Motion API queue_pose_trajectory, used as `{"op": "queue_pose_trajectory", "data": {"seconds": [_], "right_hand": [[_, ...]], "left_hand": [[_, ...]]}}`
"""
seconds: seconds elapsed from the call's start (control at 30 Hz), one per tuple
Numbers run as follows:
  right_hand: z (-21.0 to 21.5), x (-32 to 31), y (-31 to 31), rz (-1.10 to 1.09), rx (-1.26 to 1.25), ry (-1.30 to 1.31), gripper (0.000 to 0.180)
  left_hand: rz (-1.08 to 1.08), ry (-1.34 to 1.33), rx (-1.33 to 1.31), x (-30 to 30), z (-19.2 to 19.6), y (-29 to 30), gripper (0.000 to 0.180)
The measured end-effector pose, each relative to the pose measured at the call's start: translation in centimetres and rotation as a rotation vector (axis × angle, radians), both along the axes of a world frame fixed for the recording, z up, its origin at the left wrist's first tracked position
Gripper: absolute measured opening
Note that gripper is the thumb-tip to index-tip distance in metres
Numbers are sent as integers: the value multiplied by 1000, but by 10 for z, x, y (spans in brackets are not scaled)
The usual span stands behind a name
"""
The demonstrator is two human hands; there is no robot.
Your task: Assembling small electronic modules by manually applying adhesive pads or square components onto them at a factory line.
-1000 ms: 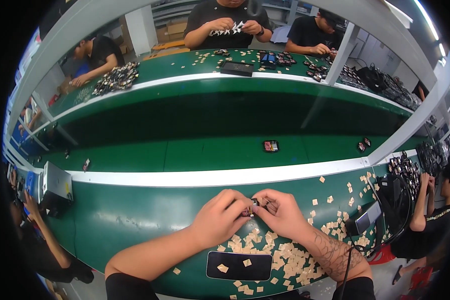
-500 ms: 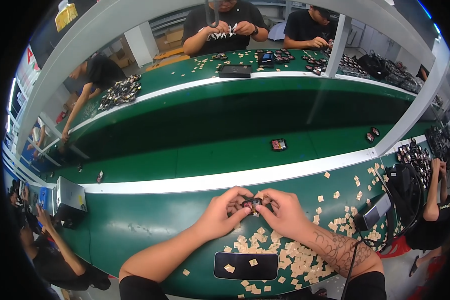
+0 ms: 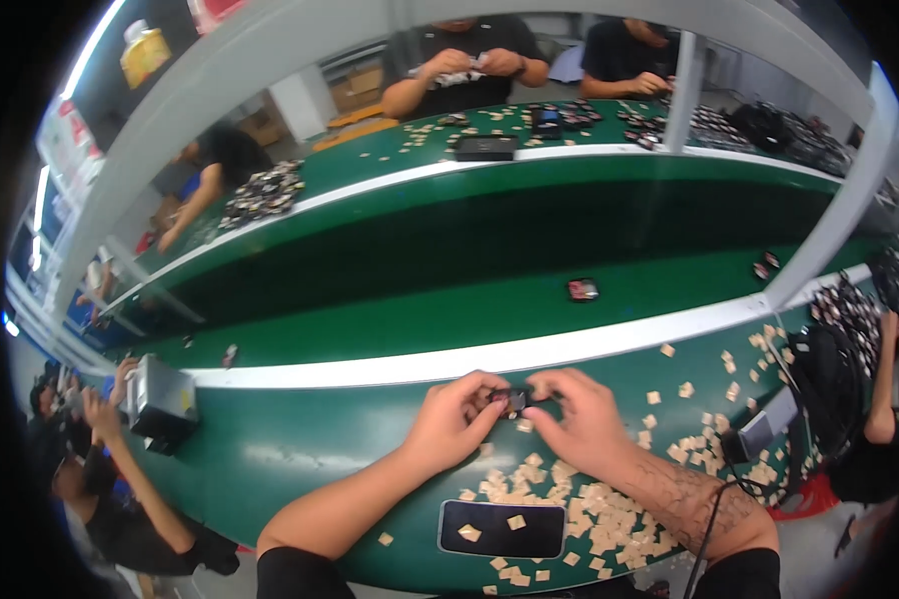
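1. Your left hand (image 3: 456,414) grasps the left end of a small dark module (image 3: 510,401) between thumb and fingers; the module is raised in front of you, above the middle of the green counter (image 3: 300,429).
2. Your right hand (image 3: 581,411) has its thumb and fingertips at the module's right end, the fingers curled; you cannot tell from this view whether they pinch it or only touch it.
3. Cream squares (image 3: 609,519) lie scattered and overlapping below your hands, thickest beside your right forearm; more run up the counter's right side, and one shows just below the module, near your right thumb.
4. A dark phone (image 3: 502,541) lies flat on the counter nearer you, with two squares on it; a thin black cable (image 3: 711,529) crosses in front of your right forearm.
5. To your right sits a grey device (image 3: 766,424); beyond it is a pile (image 3: 847,309) of small dark parts.
6. To your left stands a silver box (image 3: 163,399); a worker (image 3: 130,489) sits just past it.
7. Ahead, a white rail (image 3: 449,362) borders a lower green strip (image 3: 400,329); a dark part (image 3: 582,290) lies on that strip; across from you, another worker (image 3: 466,85) has both hands raised together.
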State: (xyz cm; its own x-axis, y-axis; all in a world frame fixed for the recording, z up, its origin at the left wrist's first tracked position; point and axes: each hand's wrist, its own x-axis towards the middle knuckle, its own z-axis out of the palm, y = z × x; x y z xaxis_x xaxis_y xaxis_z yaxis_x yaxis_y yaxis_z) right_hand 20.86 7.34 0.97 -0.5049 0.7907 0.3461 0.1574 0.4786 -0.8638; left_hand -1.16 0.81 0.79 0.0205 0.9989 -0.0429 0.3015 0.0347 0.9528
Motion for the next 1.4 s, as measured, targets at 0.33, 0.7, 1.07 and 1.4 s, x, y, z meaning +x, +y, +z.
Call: {"op": "queue_pose_trajectory", "data": {"seconds": [0.33, 0.7, 1.07, 1.4], "right_hand": [[0, 22, 2, -40, -30, -37, 25], [-15, 19, 6, -32, -8, -58, 25], [-8, 14, 8, 13, 26, -87, 27], [-25, 26, 0, 0, 59, -123, 26]], "left_hand": [[508, 607, 183, -107, -16, 80, 35], [-671, -578, 170, 73, 96, -24, 53], [-698, -529, 269, 100, 68, -26, 47], [-924, -213, 513, 119, 106, 43, 43]]}}
